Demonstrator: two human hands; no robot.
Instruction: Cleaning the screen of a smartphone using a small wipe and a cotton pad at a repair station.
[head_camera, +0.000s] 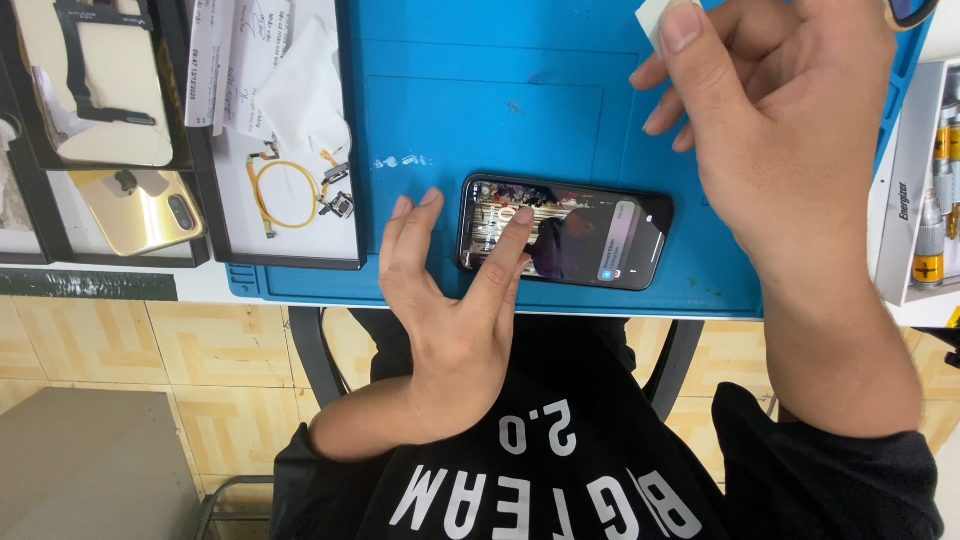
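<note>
A dark smartphone lies flat on a blue work mat, its screen lit. My left hand rests palm down at the mat's near edge, thumb tip pressed on the left part of the screen and the other fingers spread on the mat beside the phone. My right hand hovers above the mat to the right of the phone and beyond it. It pinches a small white slip between the thumb and fingers.
Left of the mat are black trays holding gold phone back covers, a yellow coil with small parts and white papers. A white box of batteries stands at the right. Below the table edge are tiled floor and a grey box.
</note>
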